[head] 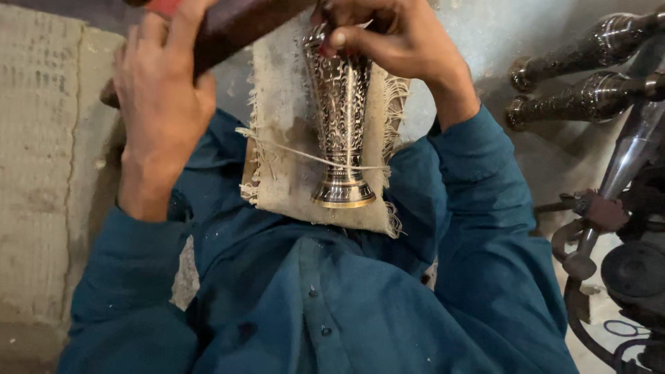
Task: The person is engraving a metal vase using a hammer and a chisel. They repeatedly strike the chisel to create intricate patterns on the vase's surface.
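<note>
Head view: the landmark is the engraved metal vase [341,118], a slim, shiny piece with a flared foot, lying on a frayed burlap cloth [284,131] over the person's lap. Its long axis runs nearly straight up and down the picture, the foot toward the person's body and the mouth pointing away, toward the top edge. A thin string [305,156] crosses the cloth and the vase just above the foot.

The right hand [388,38] sits at the far, upper end of the vase, fingers curled closed around that end, with a small tool seemingly pinched there; what the tool is cannot be told. This is the hand that touches the vase.

The left hand [163,90] is left of the vase and apart from it, clamped around a dark reddish wooden mallet [235,24] whose length slants up and right toward the vase's upper end, close to the right hand.

Right of the vase, well apart, 2 more dark engraved metal pieces [589,69] lean against a pale wall, with other metal parts [609,228] below them. The blue sleeves [485,228] frame the cloth on both sides.
</note>
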